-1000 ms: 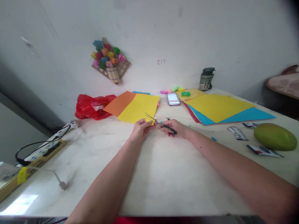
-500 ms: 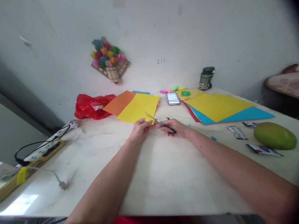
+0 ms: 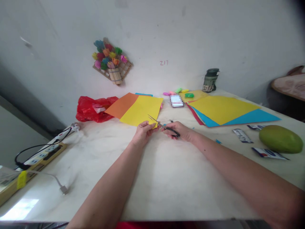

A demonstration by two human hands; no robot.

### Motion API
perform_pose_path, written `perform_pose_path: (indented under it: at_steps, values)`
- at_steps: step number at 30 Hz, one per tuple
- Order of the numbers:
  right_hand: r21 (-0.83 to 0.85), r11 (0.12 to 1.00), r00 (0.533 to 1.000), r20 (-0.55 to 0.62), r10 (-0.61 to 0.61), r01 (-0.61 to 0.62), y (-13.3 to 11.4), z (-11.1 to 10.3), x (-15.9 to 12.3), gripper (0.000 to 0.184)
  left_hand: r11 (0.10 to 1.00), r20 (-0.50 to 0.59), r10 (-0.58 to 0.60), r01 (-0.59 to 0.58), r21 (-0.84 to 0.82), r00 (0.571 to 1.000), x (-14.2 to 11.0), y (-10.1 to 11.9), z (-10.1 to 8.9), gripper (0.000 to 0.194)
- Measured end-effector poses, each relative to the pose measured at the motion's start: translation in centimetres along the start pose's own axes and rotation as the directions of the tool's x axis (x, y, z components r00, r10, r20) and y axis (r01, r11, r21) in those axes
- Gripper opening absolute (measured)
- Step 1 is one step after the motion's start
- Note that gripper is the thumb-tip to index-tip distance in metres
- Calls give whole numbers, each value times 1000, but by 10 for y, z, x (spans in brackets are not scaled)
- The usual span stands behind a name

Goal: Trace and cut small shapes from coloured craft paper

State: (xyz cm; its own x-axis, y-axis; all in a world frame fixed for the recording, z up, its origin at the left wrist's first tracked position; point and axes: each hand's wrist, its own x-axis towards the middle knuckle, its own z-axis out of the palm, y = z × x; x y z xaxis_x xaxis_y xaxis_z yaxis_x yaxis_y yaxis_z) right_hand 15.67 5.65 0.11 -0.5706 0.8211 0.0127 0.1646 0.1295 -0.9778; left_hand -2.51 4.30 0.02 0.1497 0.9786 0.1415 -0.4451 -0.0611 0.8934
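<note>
Paper in orange [image 3: 120, 106] lies toward the back edge of the surface [image 3: 95, 171], with a yellow sheet [image 3: 140, 109] overlapping its right side. Nearer the front edge, roughly midway between the side edges, the left hand [image 3: 142, 133] pinches a small yellow piece [image 3: 151, 121] between thumb and fingers. That piece should be very light, thin and bendable, easily creased or torn, so best taken lightly by a margin, fingertips clear of the blades. Scissors [image 3: 163, 126] reach across it, tips slightly parted; they are likely rigid, smooth and heavier, best held by the black handles, around which the right hand [image 3: 179, 130] is closed.
</note>
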Motion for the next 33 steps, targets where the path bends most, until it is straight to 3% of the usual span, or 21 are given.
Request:
perform_pose_path:
  at_steps: [20, 33]
  values:
    - [24, 1000, 1000, 17, 0, 0, -3, -2, -3, 39, 1000, 55, -18, 17, 8, 998, 0, -1, 0, 16]
    - [6, 999, 999, 32, 42, -42, -6, -4, -4, 39, 999, -34, -28, 28, 17, 999, 1, -1, -2, 17]
